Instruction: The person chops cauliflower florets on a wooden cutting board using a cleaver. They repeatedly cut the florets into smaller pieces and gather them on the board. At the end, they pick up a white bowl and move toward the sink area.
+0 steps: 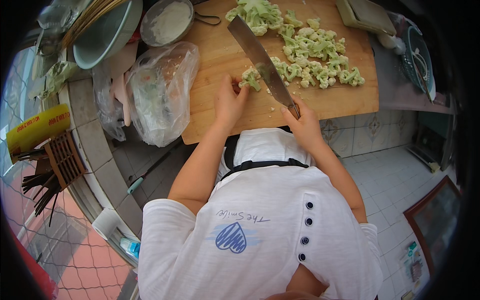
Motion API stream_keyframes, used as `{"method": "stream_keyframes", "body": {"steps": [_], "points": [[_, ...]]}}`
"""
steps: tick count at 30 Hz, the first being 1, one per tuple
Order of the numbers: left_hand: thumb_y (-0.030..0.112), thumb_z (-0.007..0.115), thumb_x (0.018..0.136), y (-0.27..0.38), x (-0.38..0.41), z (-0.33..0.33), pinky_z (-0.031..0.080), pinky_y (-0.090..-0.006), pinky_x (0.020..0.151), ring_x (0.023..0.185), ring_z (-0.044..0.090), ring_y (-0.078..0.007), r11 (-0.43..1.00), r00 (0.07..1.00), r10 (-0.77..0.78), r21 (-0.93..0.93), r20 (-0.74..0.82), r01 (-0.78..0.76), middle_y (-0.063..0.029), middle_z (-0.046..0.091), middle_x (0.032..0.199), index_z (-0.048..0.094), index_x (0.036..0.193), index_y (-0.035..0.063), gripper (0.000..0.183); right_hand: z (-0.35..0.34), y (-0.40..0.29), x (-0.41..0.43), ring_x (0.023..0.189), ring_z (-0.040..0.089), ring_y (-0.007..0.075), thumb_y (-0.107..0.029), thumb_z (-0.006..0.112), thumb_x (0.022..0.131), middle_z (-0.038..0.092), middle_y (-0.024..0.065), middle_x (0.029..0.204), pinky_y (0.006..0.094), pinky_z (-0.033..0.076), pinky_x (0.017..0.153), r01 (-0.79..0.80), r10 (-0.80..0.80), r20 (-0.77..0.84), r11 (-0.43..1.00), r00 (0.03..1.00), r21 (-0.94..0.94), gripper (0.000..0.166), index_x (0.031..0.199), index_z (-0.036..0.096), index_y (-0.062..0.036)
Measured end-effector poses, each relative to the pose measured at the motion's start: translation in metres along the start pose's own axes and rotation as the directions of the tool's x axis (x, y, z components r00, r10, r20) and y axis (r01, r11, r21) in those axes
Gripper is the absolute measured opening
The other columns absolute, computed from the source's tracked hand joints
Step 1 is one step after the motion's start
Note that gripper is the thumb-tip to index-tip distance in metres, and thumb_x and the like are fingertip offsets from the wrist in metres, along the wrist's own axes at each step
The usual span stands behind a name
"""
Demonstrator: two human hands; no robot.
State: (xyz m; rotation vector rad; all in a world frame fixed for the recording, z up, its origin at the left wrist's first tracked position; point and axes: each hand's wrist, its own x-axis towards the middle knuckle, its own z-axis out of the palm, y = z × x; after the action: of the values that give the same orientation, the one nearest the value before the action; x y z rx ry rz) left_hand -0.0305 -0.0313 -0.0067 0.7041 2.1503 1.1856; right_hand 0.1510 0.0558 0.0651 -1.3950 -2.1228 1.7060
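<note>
My left hand (231,99) pinches a small cauliflower floret (250,78) just above the wooden cutting board (213,56). In my right hand (303,119) is the handle of a cleaver (262,63), its broad blade slanting up and to the left across the board. The blade passes close to the right side of the held floret; whether they touch I cannot tell. A large uncut piece of cauliflower (258,17) lies at the board's far edge. Many cut florets (315,52) are spread to the right of the blade, and small crumbs dot the wood.
A clear plastic bag (161,93) overlaps the board's left edge. Behind it are a bowl of white powder (168,22) and a light-blue colander (108,33). A lidded container (365,17) sits at the far right corner, near a teal basket (418,60). A chopstick holder (64,161) hangs left.
</note>
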Motion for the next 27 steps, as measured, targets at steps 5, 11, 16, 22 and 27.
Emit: {"method": "stream_keyframes", "body": {"steps": [5,11,16,22,27], "points": [[0.015,0.066,0.081,0.002,-0.004,0.001,0.047,-0.0313,0.061,0.069,0.058,-0.0189,0.987,0.990,0.137,0.093,-0.027,-0.134,-0.0078,0.057,0.082,0.059,0.094,0.0047,0.018,-0.011,0.006,-0.007,0.055,0.051,0.0171,-0.024,0.061,0.084,0.051,0.0061,0.061,0.0303,0.042,0.055,0.075,-0.075,0.006,0.992,0.997,-0.106,0.038,0.119,0.056,-0.0094],[0.014,0.065,0.080,0.001,-0.006,0.004,0.046,-0.0324,0.061,0.068,0.057,-0.0206,0.972,0.983,0.182,0.156,-0.039,-0.174,-0.0081,0.056,0.082,0.061,0.096,0.0068,0.018,-0.014,0.006,-0.026,0.054,0.053,0.0222,-0.021,0.061,0.082,0.052,0.0084,0.059,0.0319,0.043,0.055,0.081,-0.076,0.035,0.981,0.996,-0.178,0.037,0.118,0.057,-0.0101],[0.015,0.065,0.079,0.010,-0.008,0.005,0.046,-0.0338,0.062,0.071,0.057,-0.0223,0.960,0.981,0.188,0.217,-0.039,-0.176,-0.0067,0.057,0.081,0.062,0.094,0.0086,0.017,-0.014,0.009,-0.027,0.055,0.055,0.0251,-0.021,0.061,0.082,0.054,0.0094,0.060,0.0330,0.044,0.056,0.063,-0.054,0.053,0.978,0.997,-0.197,0.037,0.118,0.057,-0.0101],[0.015,0.065,0.079,0.012,-0.009,0.005,0.047,-0.0371,0.063,0.077,0.058,-0.0258,0.918,0.968,0.251,0.319,-0.008,-0.235,-0.0067,0.057,0.082,0.062,0.088,0.0096,0.011,-0.007,0.014,-0.027,0.052,0.044,0.0144,-0.018,0.060,0.084,0.046,0.0036,0.056,0.0278,0.038,0.051,0.080,-0.083,-0.007,0.978,0.997,-0.191,0.036,0.118,0.056,-0.0053],[0.015,0.065,0.078,0.012,-0.009,0.007,0.047,-0.0383,0.064,0.079,0.058,-0.0260,0.902,0.960,0.280,0.347,-0.012,-0.258,-0.0060,0.056,0.082,0.061,0.087,0.0099,0.010,-0.007,0.016,-0.027,0.051,0.052,0.0182,-0.020,0.060,0.083,0.051,0.0077,0.056,0.0301,0.042,0.053,-0.030,0.024,-0.043,0.990,0.999,-0.136,0.037,0.117,0.057,-0.0068]]}}
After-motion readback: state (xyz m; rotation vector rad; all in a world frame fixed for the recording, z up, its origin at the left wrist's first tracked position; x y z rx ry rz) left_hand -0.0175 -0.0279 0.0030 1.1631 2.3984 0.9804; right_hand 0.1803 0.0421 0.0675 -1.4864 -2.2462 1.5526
